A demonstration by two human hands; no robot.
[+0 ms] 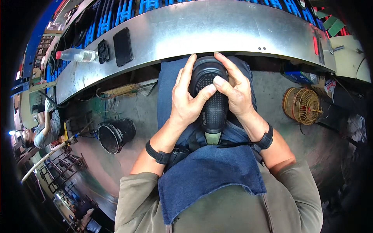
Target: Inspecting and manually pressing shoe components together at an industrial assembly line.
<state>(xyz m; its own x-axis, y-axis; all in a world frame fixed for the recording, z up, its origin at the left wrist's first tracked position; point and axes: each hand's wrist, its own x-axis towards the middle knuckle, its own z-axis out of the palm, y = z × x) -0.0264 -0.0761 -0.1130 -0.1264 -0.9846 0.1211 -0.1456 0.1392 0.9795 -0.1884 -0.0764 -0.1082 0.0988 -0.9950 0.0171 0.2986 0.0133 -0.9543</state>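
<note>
A black shoe [215,106] lies lengthwise over my lap, its rounded end toward the metal bench. Its upturned face has a dotted texture; I cannot tell whether this is the sole or the inside. A pale green piece [213,138] pokes out beneath the near end. My left hand [186,97] grips the shoe's left side, thumb pressed on the dotted face. On the opposite side, my right hand [237,91] holds it the same way, its thumb close to the left one. The fingers of both hands reach along the edges to the rounded end.
The metal bench [167,37] curves across in front, bearing a phone [122,47], a small black object [103,51] and a plastic bottle [79,55]. A black bucket [116,135] stands left, a wicker basket [302,106] right. Another person [46,126] is at far left.
</note>
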